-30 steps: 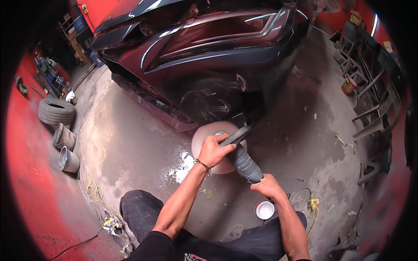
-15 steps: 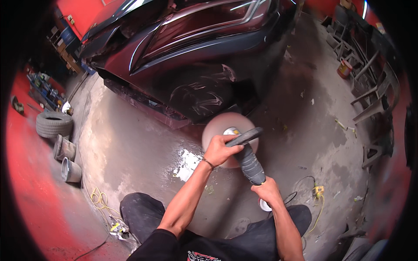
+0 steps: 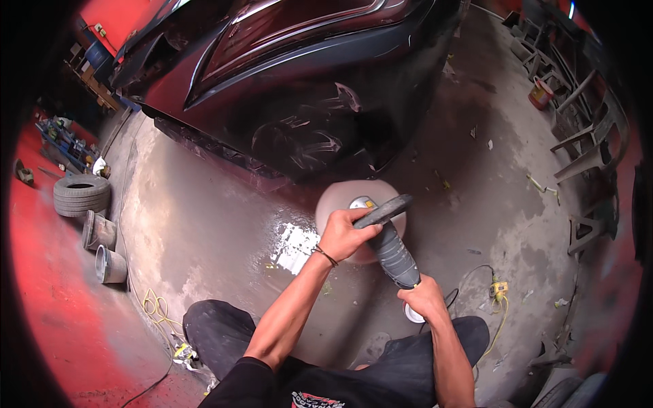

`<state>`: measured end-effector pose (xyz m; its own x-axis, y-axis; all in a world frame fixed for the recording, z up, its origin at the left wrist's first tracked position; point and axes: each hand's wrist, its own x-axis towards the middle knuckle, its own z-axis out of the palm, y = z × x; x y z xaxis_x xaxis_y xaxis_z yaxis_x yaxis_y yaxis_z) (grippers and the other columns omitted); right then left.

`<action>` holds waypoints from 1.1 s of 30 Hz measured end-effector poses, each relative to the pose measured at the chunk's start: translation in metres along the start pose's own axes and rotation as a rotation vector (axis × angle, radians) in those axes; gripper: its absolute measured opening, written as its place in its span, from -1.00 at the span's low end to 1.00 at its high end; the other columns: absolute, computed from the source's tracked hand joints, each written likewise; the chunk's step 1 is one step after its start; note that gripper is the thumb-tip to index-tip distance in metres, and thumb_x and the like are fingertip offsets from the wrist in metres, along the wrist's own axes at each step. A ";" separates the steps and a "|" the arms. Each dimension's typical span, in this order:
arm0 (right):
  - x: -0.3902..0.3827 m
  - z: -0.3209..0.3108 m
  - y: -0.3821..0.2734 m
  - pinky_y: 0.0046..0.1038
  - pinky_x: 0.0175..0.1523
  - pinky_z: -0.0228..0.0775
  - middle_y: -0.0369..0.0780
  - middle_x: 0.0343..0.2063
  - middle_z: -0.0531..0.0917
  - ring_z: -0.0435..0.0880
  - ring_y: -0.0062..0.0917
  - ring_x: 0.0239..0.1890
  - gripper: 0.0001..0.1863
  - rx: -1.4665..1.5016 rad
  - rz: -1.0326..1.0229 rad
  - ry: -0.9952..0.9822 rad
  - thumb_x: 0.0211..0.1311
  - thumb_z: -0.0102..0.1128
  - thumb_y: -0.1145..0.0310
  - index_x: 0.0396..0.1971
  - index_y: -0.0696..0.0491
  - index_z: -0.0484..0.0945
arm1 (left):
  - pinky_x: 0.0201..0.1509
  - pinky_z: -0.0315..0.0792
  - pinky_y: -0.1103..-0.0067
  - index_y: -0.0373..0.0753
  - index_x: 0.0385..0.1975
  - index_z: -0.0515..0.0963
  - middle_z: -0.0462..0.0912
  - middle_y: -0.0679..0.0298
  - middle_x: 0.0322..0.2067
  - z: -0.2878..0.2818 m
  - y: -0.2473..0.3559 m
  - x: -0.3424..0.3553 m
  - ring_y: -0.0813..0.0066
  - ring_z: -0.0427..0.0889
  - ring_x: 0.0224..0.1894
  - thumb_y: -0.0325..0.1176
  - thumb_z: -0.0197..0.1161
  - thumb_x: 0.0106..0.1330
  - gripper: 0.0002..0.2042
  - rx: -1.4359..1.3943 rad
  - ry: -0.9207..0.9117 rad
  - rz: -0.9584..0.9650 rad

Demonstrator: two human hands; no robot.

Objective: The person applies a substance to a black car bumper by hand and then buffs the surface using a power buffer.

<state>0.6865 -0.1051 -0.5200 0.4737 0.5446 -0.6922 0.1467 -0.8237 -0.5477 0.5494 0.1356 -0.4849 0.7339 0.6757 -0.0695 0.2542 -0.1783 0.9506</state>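
at the front handle: left hand [image 3: 345, 236] closed on the left end of the black loop handle [image 3: 392, 209]; thumb and index finger show, rest hidden.
at the tail: right hand [image 3: 424, 298] closed round the rear of the polisher [image 3: 396, 255]; underside of that grip out of sight.
polisher position: ahead of the knees, just off the car's lower edge.
long axis: slanted, lower right at the rear grip to upper left at the head.
pointing: head end away from the person, car-ward; loop handle juts right.
pad: round, pale pinkish disc [image 3: 331, 214], working face away from view. blurred, so probably spinning.
contact: rim meets the edge of the dark car panel [image 3: 286, 109] in view; can't tell touch or gap.
panel marks: pale curved streaks [image 3: 323, 145].
technique, my read: both hands firm, pad near flat, light even pressure, slow overlapping passes. go easy at panel edges, a tilted rim could bite. mind the cord near the pad.
floor: white tub [image 3: 412, 313] by the right wrist, partly hidden; yellow connector [image 3: 498, 290] farther right; glossy patch [image 3: 296, 249] left of the pad.
left side: tyre [image 3: 81, 197], two buckets.
right side: stacked chairs [image 3: 588, 153], red tub.
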 end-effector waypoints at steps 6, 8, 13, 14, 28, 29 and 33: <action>-0.008 -0.009 0.003 -0.12 0.20 0.63 0.04 -0.06 0.87 0.84 0.00 0.07 -0.51 -0.031 -0.025 0.051 0.02 0.49 0.22 0.00 0.08 0.79 | 0.05 0.65 0.53 -0.44 0.08 0.80 0.87 0.24 -0.24 0.003 0.010 -0.002 0.60 0.75 -0.14 -0.32 0.54 0.37 -0.63 -0.002 -0.039 0.019; -0.013 -0.011 0.005 -0.12 0.20 0.63 0.05 -0.07 0.86 0.84 0.01 0.07 -0.52 0.002 -0.041 0.069 0.02 0.48 0.22 -0.01 0.09 0.79 | 0.06 0.65 0.52 -0.44 0.08 0.80 0.87 0.23 -0.23 0.010 0.009 -0.002 0.59 0.75 -0.13 -0.33 0.54 0.37 -0.62 -0.008 -0.042 0.017; -0.002 -0.015 -0.004 -0.09 0.18 0.64 0.08 -0.12 0.86 0.85 0.04 0.04 -0.52 0.070 -0.070 0.085 0.03 0.48 0.22 -0.03 0.12 0.78 | 0.05 0.63 0.52 -0.45 0.07 0.80 0.85 0.27 -0.23 0.001 0.017 0.026 0.62 0.72 -0.12 -0.33 0.55 0.36 -0.62 -0.006 -0.056 0.093; -0.001 -0.021 -0.015 -0.09 0.17 0.65 0.09 -0.14 0.86 0.85 0.04 0.02 -0.52 0.027 -0.093 0.117 0.02 0.48 0.22 -0.05 0.14 0.78 | 0.05 0.63 0.52 -0.45 0.07 0.80 0.85 0.28 -0.23 -0.002 0.014 0.034 0.63 0.71 -0.12 -0.32 0.55 0.37 -0.63 -0.028 -0.078 0.089; -0.005 -0.111 -0.095 -0.15 0.10 0.68 0.07 -0.23 0.86 0.88 0.00 -0.08 -0.49 -0.365 -0.183 0.273 -0.05 0.53 0.17 -0.10 0.16 0.81 | -0.39 0.47 0.63 -0.36 -0.10 0.85 0.65 0.45 -0.51 -0.014 0.024 0.070 0.71 0.58 -0.47 -0.32 0.56 0.36 -0.75 -0.460 0.055 0.091; -0.003 -0.109 -0.096 -0.16 0.09 0.68 0.07 -0.24 0.86 0.88 -0.02 -0.10 -0.48 -0.346 -0.173 0.222 -0.06 0.55 0.17 -0.10 0.18 0.81 | -0.39 0.46 0.63 -0.35 -0.12 0.85 0.65 0.45 -0.52 -0.018 0.025 0.065 0.71 0.58 -0.46 -0.32 0.56 0.37 -0.76 -0.410 0.078 0.055; 0.009 -0.060 -0.058 -0.29 -0.05 0.65 -0.12 -0.35 0.84 0.82 -0.40 -0.27 -0.51 -0.043 -0.129 0.037 -0.07 0.59 0.25 -0.14 0.24 0.78 | -0.30 0.53 0.49 -0.33 -0.15 0.84 0.66 0.34 -0.54 -0.031 0.037 0.035 0.64 0.62 -0.43 -0.26 0.53 0.34 -0.74 -0.092 0.111 0.051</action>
<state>0.7337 -0.0620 -0.4662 0.4799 0.6411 -0.5988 0.2454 -0.7535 -0.6100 0.5650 0.1753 -0.4427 0.6692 0.7430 0.0083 0.1556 -0.1511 0.9762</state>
